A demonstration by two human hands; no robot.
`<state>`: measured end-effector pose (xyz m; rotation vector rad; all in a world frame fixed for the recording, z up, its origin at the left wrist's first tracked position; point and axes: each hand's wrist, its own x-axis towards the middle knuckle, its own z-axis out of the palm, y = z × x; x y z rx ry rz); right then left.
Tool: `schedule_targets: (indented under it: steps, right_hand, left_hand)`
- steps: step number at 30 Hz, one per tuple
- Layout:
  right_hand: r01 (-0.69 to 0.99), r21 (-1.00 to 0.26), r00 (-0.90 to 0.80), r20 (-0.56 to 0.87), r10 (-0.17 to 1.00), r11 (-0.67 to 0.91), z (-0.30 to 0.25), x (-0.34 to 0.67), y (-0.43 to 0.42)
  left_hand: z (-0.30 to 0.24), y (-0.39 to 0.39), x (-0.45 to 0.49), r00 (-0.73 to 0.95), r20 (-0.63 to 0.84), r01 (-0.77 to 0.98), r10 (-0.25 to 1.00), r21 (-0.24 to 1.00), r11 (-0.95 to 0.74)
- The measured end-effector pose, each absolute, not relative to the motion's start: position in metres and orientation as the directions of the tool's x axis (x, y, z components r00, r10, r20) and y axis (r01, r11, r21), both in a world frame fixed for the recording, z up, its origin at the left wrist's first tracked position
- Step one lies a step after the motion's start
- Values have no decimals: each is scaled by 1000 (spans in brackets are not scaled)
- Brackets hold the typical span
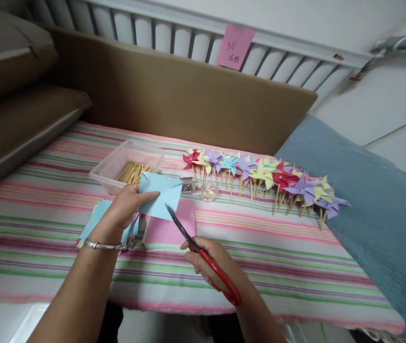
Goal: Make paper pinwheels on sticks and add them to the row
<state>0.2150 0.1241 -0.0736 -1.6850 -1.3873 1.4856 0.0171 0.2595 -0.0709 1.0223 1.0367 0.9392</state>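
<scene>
A light-blue paper square point(163, 193) with slits toward its middle is pinched in my left hand point(127, 205), thumb on top. My right hand point(213, 262) is wrapped round red-handled scissors point(206, 259), whose dark blade tips point at the square's lower right edge. Below the square lies a pink paper pad point(185, 228). A stack of coloured paper point(97, 216), blue on top, rests under my left wrist and is partly hidden by it.
Behind my left hand stands a clear plastic box point(108, 164) with wooden sticks point(133, 172). Near it are a small box of metal pins point(187, 185) and a round clear dish point(209, 191). Several paper pinwheels point(262, 172) lie at the right. A cardboard sheet point(174, 95) borders the back.
</scene>
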Motion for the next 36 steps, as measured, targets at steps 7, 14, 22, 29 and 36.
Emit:
schedule_targets:
  steps: [7,14,22,29,36]
  right_hand:
    - [354,-873,-104,-394,913,-337,-77,213,125]
    - [341,-883,-106,-378,920,-323,-78,213,125]
    - [345,-885,-131,-376,917,-313,-80,215,125]
    - [376,-872,-137,-387,912,-314,-78,216,127]
    - [409,-867,-142,-368,919,-284,-83,217,127]
  left_hand:
    - [-69,257,19,265,-235,-64,935,964,260]
    - [-67,257,20,268,-235,-95,934,959,268]
    - [-65,255,18,279,-240,-106,930,955,278]
    - [-67,255,18,270,-229,-42,935,968,249]
    - [-66,254,16,272,-240,-17,932,967,254]
